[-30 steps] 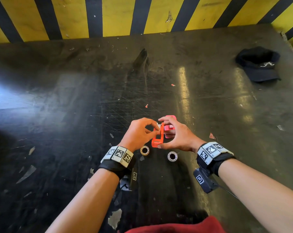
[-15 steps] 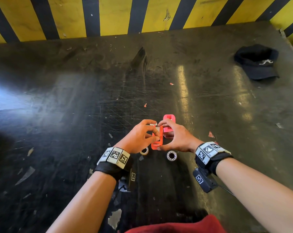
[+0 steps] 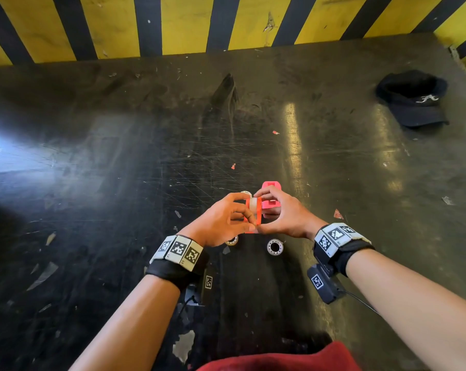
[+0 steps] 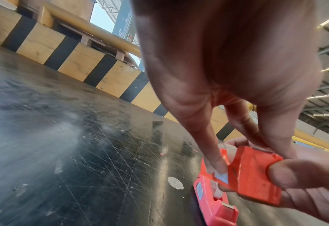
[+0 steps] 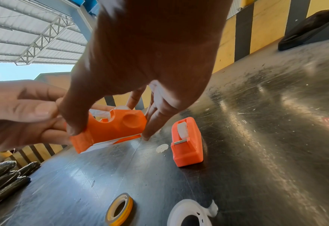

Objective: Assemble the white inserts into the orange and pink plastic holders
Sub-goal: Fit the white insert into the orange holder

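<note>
Both hands hold the orange holder [image 3: 254, 218] just above the table. My left hand [image 3: 243, 213] pinches its left side, and its index fingertip [image 4: 216, 164] lies on the holder's [image 4: 254, 172] edge. My right hand [image 3: 262, 212] grips the other side, thumb at the near end of the holder [image 5: 111, 128]. A white insert [image 3: 253, 203] shows between the holder's walls. The pink holder [image 3: 271, 195] stands on the table just behind, with a white roll [image 5: 183, 130] in it.
Two loose rolls lie near my wrists: one [image 3: 275, 247] in the open, one [image 3: 231, 240] half under my left hand. A black cap [image 3: 413, 99] lies far right. The yellow-and-black striped wall [image 3: 186, 22] bounds the table's far edge. Small scraps dot the dark table [image 3: 119, 183].
Both hands have kept hold of the orange holder. The white insert now shows between its walls, and my left fingers have closed in along its side.
</note>
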Action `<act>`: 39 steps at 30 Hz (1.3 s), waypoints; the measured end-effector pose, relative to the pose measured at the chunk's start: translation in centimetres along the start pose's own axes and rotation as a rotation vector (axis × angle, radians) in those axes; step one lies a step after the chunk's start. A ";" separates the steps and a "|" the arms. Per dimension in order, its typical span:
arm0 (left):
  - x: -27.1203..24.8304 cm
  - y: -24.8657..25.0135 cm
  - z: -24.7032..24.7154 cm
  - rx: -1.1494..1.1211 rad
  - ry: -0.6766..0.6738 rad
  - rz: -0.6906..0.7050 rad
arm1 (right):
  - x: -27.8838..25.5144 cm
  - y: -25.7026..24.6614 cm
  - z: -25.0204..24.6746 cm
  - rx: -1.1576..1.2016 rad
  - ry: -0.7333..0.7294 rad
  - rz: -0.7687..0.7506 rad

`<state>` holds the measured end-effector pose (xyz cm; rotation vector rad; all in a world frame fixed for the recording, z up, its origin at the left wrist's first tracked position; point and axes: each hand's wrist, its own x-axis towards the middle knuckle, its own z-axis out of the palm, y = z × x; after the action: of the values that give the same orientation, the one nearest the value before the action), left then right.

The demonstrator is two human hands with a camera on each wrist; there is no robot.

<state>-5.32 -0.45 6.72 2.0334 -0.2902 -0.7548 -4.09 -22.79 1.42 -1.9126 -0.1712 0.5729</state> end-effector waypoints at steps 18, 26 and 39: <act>-0.3 -1.9 1.0 0.167 0.177 0.181 | 0.1 0.6 -0.9 0.064 0.010 0.031; -0.9 -1.8 0.7 0.409 0.057 0.193 | 0.0 1.1 -1.3 0.072 -0.002 0.069; 0.9 -2.3 -0.6 0.021 0.087 -0.046 | 0.0 -0.5 -1.4 0.037 -0.078 0.028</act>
<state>-4.46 0.74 4.68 2.0927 -0.2034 -0.6919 -3.37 -23.76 2.28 -1.8608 -0.1827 0.6659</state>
